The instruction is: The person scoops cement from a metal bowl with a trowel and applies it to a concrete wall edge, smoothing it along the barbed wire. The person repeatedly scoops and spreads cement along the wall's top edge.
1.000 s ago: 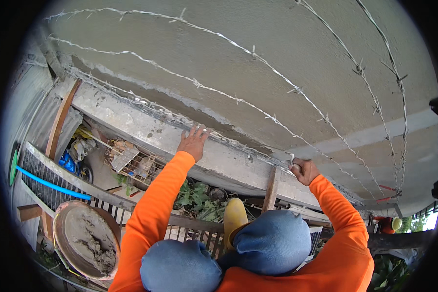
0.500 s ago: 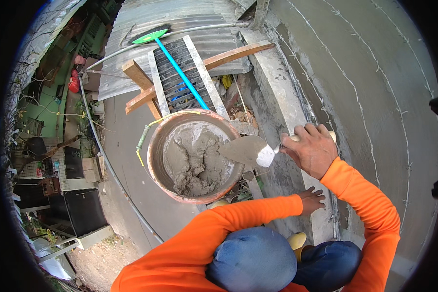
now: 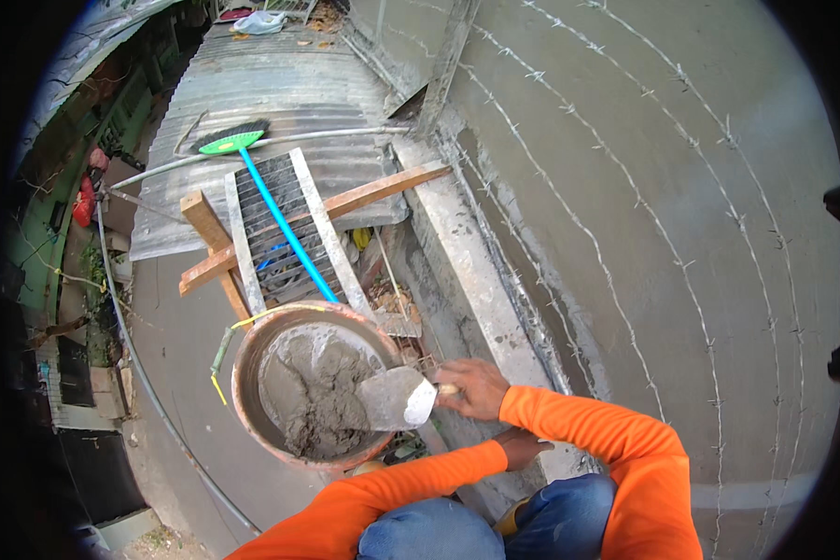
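My right hand (image 3: pixel 476 387) is closed round the handle of a trowel (image 3: pixel 383 396). The trowel's broad blade reaches over the right rim of a round bucket (image 3: pixel 243 381), with a pale patch near its handle end. Grey wet mortar (image 3: pixel 322 387) lies heaped inside the bucket, and the blade's tip is at the heap's right side. Below my right wrist, my left hand (image 3: pixel 521 448) rests flat on the concrete ledge (image 3: pixel 467 271). It looks open and holds nothing, though its fingers are partly covered by the right forearm.
Beyond the bucket, a broom (image 3: pixel 285 219) with a blue handle lies across a slatted frame (image 3: pixel 313 219) and wooden beams (image 3: pixel 383 193). Corrugated roofing (image 3: pixel 261 84) spreads behind. Barbed wire (image 3: pixel 625 187) runs along the right before a grey surface. A long pipe (image 3: pixel 149 401) curves past on the left.
The view has shifted, so the bucket and broom sit further left. My right hand has come nearer the left one with the trowel, whose blade reaches lower over the bucket rim.
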### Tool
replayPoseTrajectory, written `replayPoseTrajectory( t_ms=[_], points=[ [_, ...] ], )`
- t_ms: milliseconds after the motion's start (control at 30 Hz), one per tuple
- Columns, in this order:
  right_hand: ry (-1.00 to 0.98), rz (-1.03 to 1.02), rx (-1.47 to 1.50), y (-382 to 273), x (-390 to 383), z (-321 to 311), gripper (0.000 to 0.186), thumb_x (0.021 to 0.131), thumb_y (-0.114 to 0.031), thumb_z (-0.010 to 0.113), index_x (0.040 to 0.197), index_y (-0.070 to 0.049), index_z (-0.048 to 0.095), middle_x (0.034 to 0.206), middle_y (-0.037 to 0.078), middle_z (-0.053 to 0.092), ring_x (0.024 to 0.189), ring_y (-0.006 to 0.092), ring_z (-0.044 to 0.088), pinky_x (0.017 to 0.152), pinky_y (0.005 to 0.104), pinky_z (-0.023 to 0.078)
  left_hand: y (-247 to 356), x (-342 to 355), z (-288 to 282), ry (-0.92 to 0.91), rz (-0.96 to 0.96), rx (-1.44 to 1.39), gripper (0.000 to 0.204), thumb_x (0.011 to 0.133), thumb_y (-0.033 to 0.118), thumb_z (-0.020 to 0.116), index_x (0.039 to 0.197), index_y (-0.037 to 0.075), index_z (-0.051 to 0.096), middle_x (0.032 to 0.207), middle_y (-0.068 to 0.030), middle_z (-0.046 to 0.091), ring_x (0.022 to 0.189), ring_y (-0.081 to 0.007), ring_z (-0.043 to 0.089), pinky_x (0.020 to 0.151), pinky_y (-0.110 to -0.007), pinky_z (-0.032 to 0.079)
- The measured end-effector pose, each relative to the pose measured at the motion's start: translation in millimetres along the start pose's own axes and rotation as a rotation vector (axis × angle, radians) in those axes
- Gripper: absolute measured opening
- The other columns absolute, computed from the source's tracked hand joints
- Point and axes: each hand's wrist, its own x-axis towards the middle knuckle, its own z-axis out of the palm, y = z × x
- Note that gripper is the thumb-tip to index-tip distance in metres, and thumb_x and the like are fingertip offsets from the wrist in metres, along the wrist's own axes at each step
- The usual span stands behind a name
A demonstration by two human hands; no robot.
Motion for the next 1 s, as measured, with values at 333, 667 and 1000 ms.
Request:
replayPoseTrajectory(
  t_ms=[333,667,1000],
  points=[
    [0.276,0.050,0.346,-13,-56,24,0.037,0.095,-0.031,0.074,0.122,-0.008,0.066,0.119,0.016,0.067,0.110,0.0388,0.065,0.094,0.0454,0.051,-11,24,-16,-0.033,-0.148,0.091,0.050,0.100,0.024,0.053,0.148,0.012,0.053,0.155,-0.0204,0.050,0.141,-0.0365,0.050,0.118,-0.050,0.036],
    [0.877,0.586,0.359,-2,-286,18,0.032,0.087,-0.014,0.082,0.114,-0.002,0.070,0.103,0.014,0.073,0.094,0.0294,0.071,0.085,0.0354,0.054,-40,103,-40,0.042,-0.125,0.430,0.060,0.096,0.026,0.056,0.155,0.015,0.046,0.162,-0.0180,0.042,0.141,-0.0366,0.049,0.117,-0.056,0.036],
    [0.983,1.343,0.155,-37,-522,64,0.036,0.095,-0.035,0.076,0.116,-0.006,0.071,0.097,0.013,0.074,0.089,0.0207,0.067,0.084,0.0340,0.052,-25,158,4,-0.284,-0.110,0.505,0.084,0.093,0.017,0.059,0.167,0.016,0.020,0.175,-0.0085,0.016,0.160,-0.0333,0.016,0.129,-0.058,0.011]
  ],
)
